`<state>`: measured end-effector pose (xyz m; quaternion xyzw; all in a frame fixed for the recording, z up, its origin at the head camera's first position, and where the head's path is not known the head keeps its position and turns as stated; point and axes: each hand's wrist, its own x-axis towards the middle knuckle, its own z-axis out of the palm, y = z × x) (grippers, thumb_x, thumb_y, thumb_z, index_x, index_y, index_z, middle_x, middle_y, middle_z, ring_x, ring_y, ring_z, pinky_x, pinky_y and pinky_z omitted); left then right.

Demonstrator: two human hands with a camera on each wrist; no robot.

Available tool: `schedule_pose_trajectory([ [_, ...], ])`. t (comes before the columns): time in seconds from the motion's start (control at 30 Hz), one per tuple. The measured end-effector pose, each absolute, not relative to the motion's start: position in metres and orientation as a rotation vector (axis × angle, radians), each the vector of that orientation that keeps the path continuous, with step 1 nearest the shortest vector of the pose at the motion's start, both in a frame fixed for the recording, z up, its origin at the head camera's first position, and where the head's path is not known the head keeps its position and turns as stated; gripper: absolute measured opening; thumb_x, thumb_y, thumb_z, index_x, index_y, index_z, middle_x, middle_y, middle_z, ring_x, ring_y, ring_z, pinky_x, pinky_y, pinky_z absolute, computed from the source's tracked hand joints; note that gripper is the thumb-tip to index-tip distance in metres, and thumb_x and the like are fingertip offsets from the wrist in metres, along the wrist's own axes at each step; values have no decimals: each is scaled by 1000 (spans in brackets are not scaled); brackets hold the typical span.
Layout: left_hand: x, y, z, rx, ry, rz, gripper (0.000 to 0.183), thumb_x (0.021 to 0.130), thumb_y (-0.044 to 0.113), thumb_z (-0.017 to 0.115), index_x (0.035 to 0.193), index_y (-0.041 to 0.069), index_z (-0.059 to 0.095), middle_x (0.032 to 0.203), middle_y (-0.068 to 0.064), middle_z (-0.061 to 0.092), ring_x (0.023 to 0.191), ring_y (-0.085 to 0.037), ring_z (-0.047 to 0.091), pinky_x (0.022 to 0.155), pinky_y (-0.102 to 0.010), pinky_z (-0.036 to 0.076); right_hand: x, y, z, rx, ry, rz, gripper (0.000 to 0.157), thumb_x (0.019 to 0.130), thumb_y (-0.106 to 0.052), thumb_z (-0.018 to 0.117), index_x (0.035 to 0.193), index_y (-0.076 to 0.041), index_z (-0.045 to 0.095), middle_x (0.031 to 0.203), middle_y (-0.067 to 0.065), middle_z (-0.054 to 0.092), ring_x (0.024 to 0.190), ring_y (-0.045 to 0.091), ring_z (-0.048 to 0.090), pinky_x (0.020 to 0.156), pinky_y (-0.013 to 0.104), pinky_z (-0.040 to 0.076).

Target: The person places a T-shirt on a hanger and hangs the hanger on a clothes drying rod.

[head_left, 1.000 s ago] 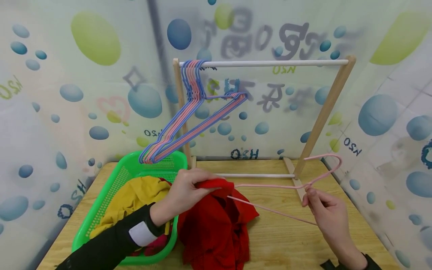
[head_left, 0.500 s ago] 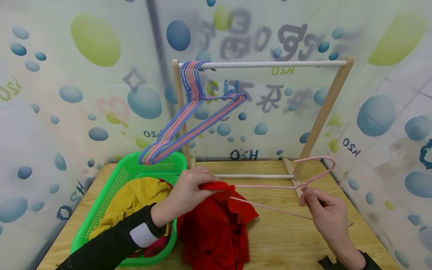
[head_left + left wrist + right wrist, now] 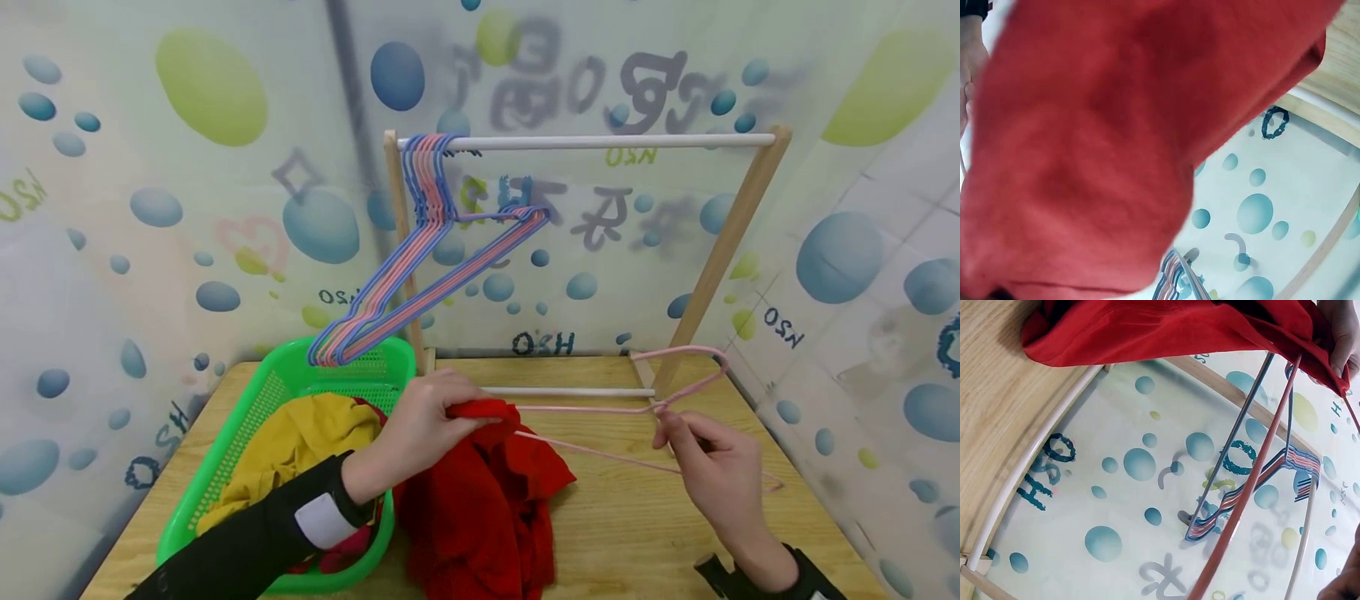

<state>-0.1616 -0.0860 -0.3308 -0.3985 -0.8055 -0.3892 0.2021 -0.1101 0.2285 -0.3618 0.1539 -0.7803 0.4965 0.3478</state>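
A red garment (image 3: 480,508) hangs from my left hand (image 3: 423,425), whose thumb and fingers pinch its upper edge. The pink hanger (image 3: 585,409) runs sideways with its left end inside the red cloth. My right hand (image 3: 712,475) pinches this hanger just below its hook, which curves up toward the back. In the left wrist view the red cloth (image 3: 1097,137) fills most of the picture and hides the left fingers. The right wrist view shows the hanger's bar (image 3: 1247,487) going into the cloth, with part of the left hand (image 3: 1342,344) at the cloth's edge.
A green basket (image 3: 168,517) with a yellow garment (image 3: 300,442) and other cloth stands at the left. Behind it, several blue and pink hangers (image 3: 420,242) hang at the left end of the rack's white rail (image 3: 600,142). The wooden table (image 3: 622,542) lies below.
My right hand has moved left, sliding the pink hanger farther into the red garment. The left hand keeps its pinch on the cloth and has shifted only slightly.
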Motion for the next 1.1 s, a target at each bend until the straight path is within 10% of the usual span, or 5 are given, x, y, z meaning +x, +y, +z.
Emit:
schedule_pose_trajectory([
  [1.1,-165,-75,-331,-1181,-2283,-1036,7,84,13,74,91,12,73,82,8,67,71,-1,56,64,-16,46,-115,209,-349,573,-1917,1197,30,81,20,60,67,-6,64,55,-7,51,40,-1,26,37,15,21],
])
